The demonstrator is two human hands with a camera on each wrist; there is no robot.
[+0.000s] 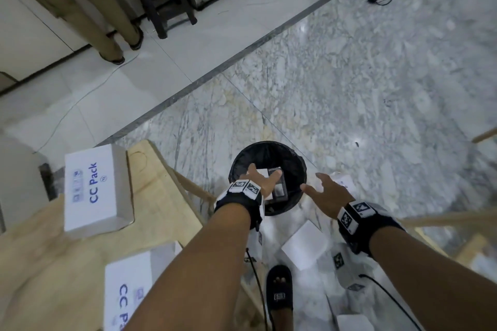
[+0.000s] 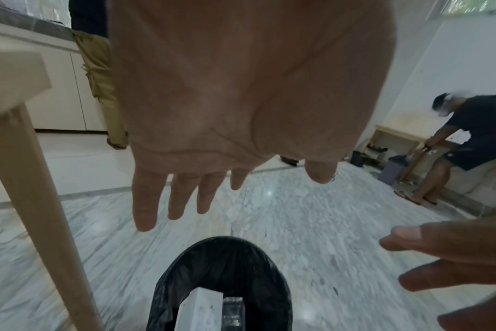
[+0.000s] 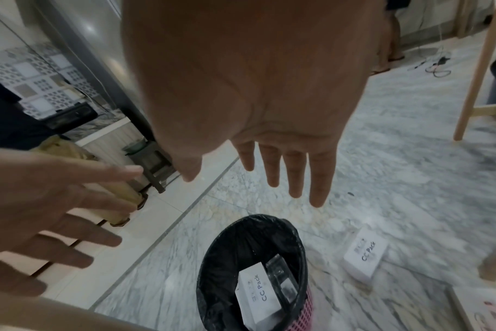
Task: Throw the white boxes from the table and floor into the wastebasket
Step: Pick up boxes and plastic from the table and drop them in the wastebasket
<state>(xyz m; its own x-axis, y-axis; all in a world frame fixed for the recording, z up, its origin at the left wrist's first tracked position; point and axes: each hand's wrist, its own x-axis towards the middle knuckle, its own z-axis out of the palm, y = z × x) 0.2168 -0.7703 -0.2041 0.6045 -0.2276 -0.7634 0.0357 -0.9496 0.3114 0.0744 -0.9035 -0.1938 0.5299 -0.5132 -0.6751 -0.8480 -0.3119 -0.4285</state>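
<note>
The wastebasket, lined with a black bag, stands on the marble floor beside the wooden table. Inside it lie a white "CC Pack" box and a dark item. My left hand hovers over the basket's mouth, fingers straight and spread, holding nothing. My right hand hangs just right of the rim, also empty and open. Two white boxes lie on the table. More white boxes lie on the floor: one near my feet, another right of the basket.
A person in khaki trousers stands at the back left near a dark stool. Another person sits far off. A table leg rises left of the basket. My slippered foot and a cable are below.
</note>
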